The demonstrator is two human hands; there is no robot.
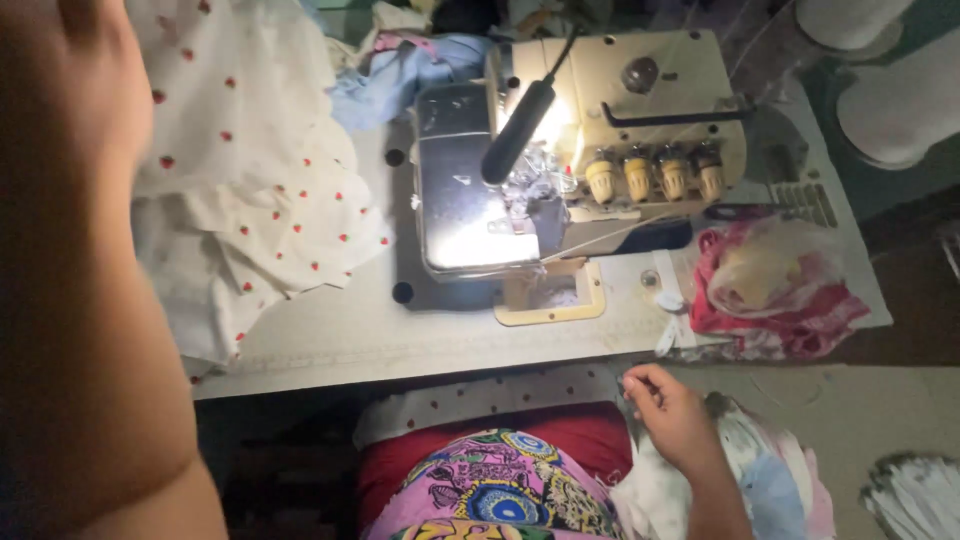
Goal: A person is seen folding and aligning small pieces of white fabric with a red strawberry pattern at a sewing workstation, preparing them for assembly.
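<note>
My left hand and forearm fill the left edge, very close to the camera and blurred, over a heap of white fabric with red dots on the table. What its fingers do is not visible. My right hand is low by my lap, below the table's front edge, fingers curled and pinched at the end of a white dotted fabric strip that runs along that edge. A cream overlock sewing machine with a lit lamp stands on the table at centre.
The white table carries a pink and red cloth bundle at the right of the machine and blue cloth behind. Two white thread cones stand at the far right. More pale cloth lies by my right knee.
</note>
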